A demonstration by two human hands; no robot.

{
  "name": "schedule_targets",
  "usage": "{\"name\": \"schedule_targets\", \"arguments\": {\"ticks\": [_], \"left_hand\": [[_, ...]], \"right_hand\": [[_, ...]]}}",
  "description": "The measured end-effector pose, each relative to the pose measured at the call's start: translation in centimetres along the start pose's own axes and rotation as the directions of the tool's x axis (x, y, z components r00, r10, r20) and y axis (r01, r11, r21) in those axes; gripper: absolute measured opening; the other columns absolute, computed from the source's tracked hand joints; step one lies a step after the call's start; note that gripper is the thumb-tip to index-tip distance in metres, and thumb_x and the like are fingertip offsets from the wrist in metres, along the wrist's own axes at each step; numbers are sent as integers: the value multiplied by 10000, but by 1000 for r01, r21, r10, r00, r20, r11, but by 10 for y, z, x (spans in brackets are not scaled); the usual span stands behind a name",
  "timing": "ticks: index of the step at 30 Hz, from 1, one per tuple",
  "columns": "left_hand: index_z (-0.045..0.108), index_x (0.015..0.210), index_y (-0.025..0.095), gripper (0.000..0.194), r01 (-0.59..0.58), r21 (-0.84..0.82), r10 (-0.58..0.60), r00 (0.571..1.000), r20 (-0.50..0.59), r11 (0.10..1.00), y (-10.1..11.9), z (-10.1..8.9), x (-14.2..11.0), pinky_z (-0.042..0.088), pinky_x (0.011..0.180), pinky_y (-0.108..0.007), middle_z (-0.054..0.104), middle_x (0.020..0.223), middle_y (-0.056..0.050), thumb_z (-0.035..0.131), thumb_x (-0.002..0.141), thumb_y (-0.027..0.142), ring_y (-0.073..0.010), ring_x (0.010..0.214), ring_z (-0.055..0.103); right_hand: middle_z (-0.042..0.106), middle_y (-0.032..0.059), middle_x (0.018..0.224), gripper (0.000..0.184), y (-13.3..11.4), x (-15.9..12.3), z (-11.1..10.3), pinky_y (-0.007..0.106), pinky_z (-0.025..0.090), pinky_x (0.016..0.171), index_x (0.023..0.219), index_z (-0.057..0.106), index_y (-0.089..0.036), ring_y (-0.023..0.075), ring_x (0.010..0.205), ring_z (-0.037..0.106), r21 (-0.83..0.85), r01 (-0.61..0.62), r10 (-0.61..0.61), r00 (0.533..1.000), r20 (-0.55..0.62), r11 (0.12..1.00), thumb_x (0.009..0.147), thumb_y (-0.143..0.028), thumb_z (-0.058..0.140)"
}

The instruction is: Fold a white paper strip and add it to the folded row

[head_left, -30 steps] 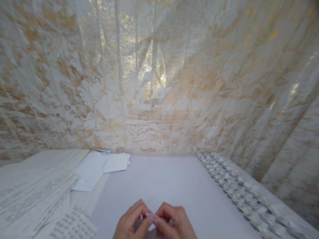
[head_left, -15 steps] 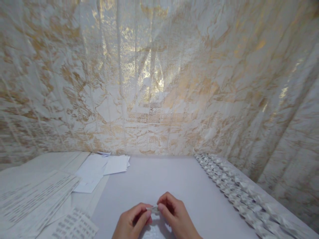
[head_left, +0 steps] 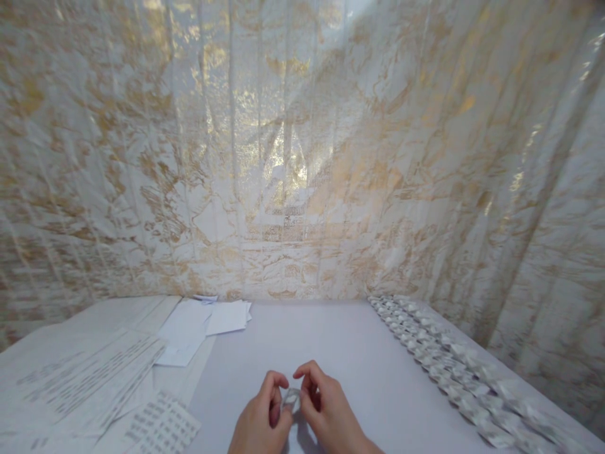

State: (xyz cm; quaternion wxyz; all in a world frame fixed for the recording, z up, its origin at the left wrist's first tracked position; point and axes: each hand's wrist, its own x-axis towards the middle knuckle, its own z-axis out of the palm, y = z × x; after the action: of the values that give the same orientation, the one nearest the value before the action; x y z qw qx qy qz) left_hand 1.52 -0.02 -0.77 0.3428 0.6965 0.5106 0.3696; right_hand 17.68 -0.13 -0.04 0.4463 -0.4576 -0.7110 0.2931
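Both hands low over the near edge of the table (head_left: 340, 340), backs up, wrists running off toward the person. Left hand (head_left: 259, 421) and right hand (head_left: 326, 413) sit just beside each other, fingertips meeting. Index fingers arched, thumbs tucked inward, both pinching one small paper piece (head_left: 290, 398) between them. Remaining fingers curled under. Forearms mostly out of view.

The left hand (head_left: 259, 419) and right hand (head_left: 328, 416) are cut off at the wrists by the near edge. The small folded piece (head_left: 291, 398) between the fingertips is mostly covered. Print on the sheets (head_left: 85, 384) at left is blurred beyond reading.
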Motion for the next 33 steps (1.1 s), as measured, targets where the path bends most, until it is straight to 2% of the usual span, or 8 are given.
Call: {"name": "schedule_targets", "arguments": {"ticks": [5,12,16,22,28,33], "left_hand": [[451,935,274,106,-7,45,7,1000,-6,999,7,-2,-4,378,637,-261,488,685,87,442,842,223,-191,647,571],[471,972,263,93,-19,27,19,1000,12,999,21,-4,-11,410,638,-265,552,718,67,437,890,291,-204,664,606],[469,987,262,113,-50,14,50,999,8,999,24,-6,-17,425,675,-269,550,734,63,384,912,267,-204,693,622],[496,988,249,181,-131,0,131,991,20,991,16,-5,-22,442,754,-307,681,817,-22,332,975,326,-242,795,693],[496,1009,250,213,-174,-66,178,982,57,983,6,-4,-20,475,774,-279,721,874,-31,334,973,385,-226,847,706],[529,1061,236,240,-157,-96,169,978,125,983,9,-11,-23,470,846,-280,756,941,-46,317,985,321,-217,923,702]], "right_hand": [[526,-68,678,321,-8,-2,-2,216,353,560,1027,565,-215,140,588,506,-145,36,-39,999,-16,989,760,-49,500],[508,-82,665,374,-14,-9,-2,219,348,558,1020,565,-222,138,580,507,-177,67,-80,995,-67,982,707,-22,523],[477,-89,672,407,-15,-17,-1,223,344,570,1005,573,-216,137,596,485,-161,44,-61,993,-101,986,665,3,532],[445,-88,658,405,-14,-22,3,226,353,575,983,569,-201,140,591,490,-138,27,-43,993,-114,990,655,25,496],[395,-91,627,272,1,-20,8,218,328,532,967,556,-210,140,562,449,-69,22,-33,985,-167,997,733,-86,494],[418,-83,622,212,2,-22,6,226,322,528,952,596,-195,146,574,440,43,-5,13,983,-183,999,767,-164,497]]}}
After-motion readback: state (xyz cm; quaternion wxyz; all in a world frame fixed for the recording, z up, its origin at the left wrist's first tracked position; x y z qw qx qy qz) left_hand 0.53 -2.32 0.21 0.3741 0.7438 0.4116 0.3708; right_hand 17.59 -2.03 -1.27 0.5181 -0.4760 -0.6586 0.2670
